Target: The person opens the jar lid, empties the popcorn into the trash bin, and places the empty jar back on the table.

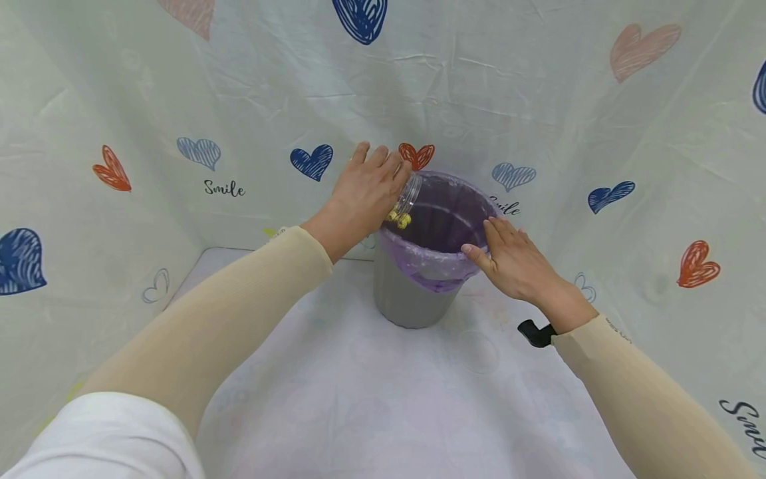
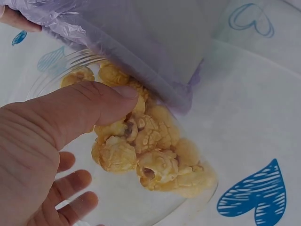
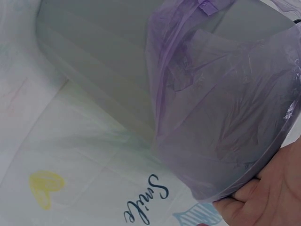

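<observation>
My left hand (image 1: 365, 189) grips a clear jar (image 1: 410, 191) of caramel popcorn (image 2: 146, 146). The thumb lies across the near side, and the other fingers show through the clear wall behind. The jar is tilted at the left rim of a grey trash bin (image 1: 413, 299), its threaded neck beside the purple liner. Folded over the bin's rim, the liner (image 1: 431, 266) hangs down outside. On the right side of that rim, my right hand (image 1: 517, 263) holds the edge through the liner, thumb toward the front.
The bin stands upright on a pale cloth-covered surface (image 1: 383, 399), close to the back curtain (image 1: 467, 86) printed with hearts and "Smile". A black strap (image 1: 535, 334) is around the right wrist. The curtain also runs along both sides.
</observation>
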`<act>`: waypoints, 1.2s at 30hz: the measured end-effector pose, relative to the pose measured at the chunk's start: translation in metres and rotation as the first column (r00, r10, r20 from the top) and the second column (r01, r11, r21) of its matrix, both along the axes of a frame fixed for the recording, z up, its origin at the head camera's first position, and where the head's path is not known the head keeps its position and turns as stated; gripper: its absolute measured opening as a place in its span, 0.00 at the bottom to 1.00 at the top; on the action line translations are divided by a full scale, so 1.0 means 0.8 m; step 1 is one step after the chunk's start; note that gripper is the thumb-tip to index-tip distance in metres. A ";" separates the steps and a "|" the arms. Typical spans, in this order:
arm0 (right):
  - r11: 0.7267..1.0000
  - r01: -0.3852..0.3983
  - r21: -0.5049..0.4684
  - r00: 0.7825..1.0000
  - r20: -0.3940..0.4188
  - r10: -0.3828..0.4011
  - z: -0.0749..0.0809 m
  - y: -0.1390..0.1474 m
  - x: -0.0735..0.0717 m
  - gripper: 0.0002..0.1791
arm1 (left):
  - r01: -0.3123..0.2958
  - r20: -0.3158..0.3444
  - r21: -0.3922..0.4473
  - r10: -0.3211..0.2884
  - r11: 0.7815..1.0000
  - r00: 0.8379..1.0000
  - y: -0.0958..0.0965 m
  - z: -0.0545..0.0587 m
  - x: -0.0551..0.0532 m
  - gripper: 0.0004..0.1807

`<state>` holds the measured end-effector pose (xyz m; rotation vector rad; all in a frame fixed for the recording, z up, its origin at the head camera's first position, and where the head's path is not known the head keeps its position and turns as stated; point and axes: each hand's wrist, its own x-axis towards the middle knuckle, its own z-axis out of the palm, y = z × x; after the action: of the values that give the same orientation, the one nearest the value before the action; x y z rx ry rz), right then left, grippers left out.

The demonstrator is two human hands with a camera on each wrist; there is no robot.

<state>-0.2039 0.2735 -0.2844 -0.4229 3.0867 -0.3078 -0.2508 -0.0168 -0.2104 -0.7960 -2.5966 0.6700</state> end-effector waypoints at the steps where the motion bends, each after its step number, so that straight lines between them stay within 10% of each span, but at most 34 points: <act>1: 1.000 0.001 0.000 1.000 0.000 -0.001 0.000 0.000 0.000 0.55 | 0.000 0.000 -0.003 0.000 1.000 1.000 0.000 0.000 0.000 0.41; 36: 1.000 -0.001 -0.002 1.000 -0.019 0.001 -0.004 0.000 -0.001 0.55 | 0.009 -0.007 -0.129 -0.010 0.992 1.000 0.025 -0.001 0.004 0.38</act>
<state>-0.2050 0.2734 -0.2874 -0.4297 3.1048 -0.3092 -0.2476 0.0036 -0.2110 -0.8419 -2.5616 0.8438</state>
